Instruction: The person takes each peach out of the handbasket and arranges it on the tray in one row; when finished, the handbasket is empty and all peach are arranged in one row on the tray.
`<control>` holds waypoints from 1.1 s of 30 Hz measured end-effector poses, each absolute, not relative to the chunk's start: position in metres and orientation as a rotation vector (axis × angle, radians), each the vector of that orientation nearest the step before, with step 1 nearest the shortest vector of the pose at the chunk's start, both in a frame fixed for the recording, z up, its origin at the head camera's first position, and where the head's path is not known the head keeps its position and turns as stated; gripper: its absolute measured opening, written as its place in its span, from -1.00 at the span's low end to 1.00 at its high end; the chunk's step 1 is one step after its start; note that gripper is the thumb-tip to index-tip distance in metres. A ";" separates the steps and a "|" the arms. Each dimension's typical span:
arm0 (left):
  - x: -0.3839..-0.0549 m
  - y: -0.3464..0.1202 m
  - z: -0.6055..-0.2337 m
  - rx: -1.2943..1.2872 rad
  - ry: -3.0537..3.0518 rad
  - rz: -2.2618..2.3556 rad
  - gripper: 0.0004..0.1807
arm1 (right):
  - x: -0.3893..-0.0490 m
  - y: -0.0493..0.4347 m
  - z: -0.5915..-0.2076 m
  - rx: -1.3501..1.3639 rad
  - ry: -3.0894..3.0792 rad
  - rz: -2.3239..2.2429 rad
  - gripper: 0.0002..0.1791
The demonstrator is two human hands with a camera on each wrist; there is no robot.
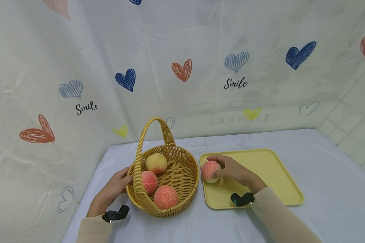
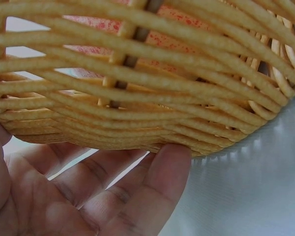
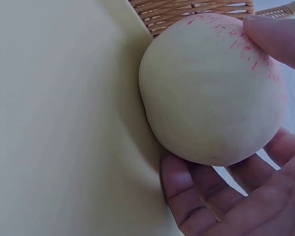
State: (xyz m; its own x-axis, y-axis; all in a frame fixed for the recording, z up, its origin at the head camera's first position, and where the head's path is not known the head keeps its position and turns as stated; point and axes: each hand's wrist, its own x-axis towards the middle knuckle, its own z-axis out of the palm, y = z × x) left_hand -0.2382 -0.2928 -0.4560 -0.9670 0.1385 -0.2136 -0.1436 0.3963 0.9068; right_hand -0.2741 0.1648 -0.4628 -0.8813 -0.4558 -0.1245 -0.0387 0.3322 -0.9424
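Note:
My left hand (image 1: 118, 185) grips the left side of a round wicker basket (image 1: 185, 157) with a tall arched handle. In the left wrist view its fingertips (image 2: 172, 164) lie against the lower weave. Inside the basket are a yellow peach (image 1: 156, 163) and two pink-red peaches, one at the left (image 1: 150, 181) and one at the front (image 1: 166, 197). My right hand (image 1: 235, 171) holds another peach (image 1: 210, 171), pink on top and cream below, over the left edge of a yellow tray (image 1: 261, 168). Thumb and fingers clasp opposite sides of this peach (image 3: 211, 93) in the right wrist view.
A white cloth (image 1: 316, 158) covers the table, with the basket standing just left of the tray. Behind hangs a pale curtain (image 1: 200, 98) printed with hearts and lettering. A black camera is strapped to each wrist.

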 end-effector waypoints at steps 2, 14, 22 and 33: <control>-0.238 -0.293 -0.456 -0.001 2.399 1.601 -0.44 | -0.274 0.165 -0.463 -0.449 2.240 -1.573 -0.15; -0.237 -0.292 -0.455 -0.016 2.397 1.606 -0.43 | -0.272 0.167 -0.463 -0.449 2.237 -1.621 -0.22; -0.237 -0.292 -0.455 -0.005 2.399 1.605 -0.45 | -0.272 0.165 -0.463 -0.464 2.270 -1.614 -0.24; -0.239 -0.292 -0.456 -0.016 2.396 1.610 -0.47 | -0.273 0.165 -0.464 -0.481 2.274 -1.600 -0.23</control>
